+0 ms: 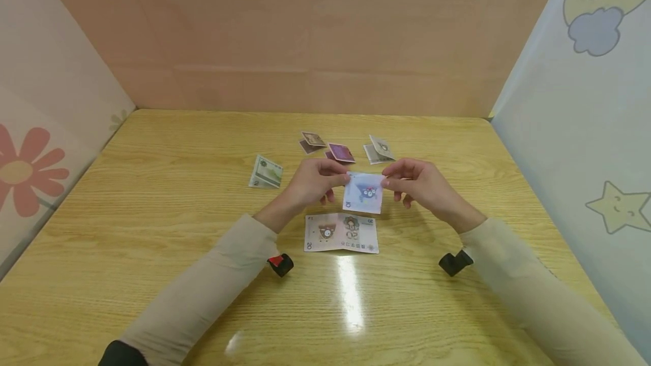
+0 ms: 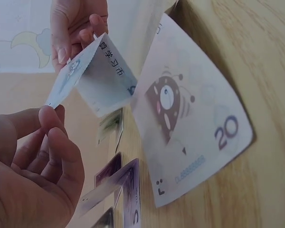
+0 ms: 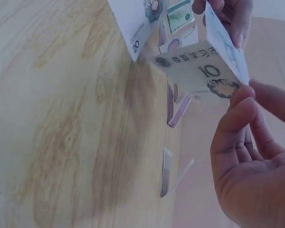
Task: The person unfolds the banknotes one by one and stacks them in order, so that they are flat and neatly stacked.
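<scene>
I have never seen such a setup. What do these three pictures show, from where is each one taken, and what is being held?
No robot is here: a person works with two bare hands, the left hand and the right hand. The wide picture is taken from the person's head; the two close ones, from the left and right wrists. Both hands pinch a bluish, half-folded paper note marked 10 above a yellowish wooden table. Nearer the person lies a creased, pale paper note marked 20. Farther away lie a green folded paper note, a brown folded paper note, a magenta folded paper note and a grey folded paper note.
</scene>
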Demonstrator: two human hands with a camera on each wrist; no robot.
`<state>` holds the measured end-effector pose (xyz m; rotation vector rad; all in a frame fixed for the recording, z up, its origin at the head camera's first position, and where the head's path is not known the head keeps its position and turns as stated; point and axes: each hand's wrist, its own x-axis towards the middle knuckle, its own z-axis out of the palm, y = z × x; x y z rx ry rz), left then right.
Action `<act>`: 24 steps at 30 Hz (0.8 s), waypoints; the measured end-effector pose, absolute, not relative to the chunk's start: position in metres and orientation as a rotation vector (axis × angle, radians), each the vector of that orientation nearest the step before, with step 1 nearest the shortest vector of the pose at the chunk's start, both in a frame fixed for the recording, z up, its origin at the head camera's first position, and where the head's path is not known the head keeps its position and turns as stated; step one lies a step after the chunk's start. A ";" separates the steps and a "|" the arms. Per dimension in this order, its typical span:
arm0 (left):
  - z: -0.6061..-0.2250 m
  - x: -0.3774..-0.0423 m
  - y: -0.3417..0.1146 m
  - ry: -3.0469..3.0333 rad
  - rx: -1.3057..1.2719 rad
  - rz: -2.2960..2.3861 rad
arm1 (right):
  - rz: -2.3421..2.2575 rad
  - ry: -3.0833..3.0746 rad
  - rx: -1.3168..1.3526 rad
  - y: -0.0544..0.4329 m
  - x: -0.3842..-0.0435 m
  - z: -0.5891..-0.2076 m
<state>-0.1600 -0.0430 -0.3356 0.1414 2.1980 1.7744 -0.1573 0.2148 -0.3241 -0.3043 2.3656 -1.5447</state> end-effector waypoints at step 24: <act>-0.334 -0.139 -0.075 2.068 0.278 1.860 | -1.498 2.177 -0.644 0.194 -0.168 -0.317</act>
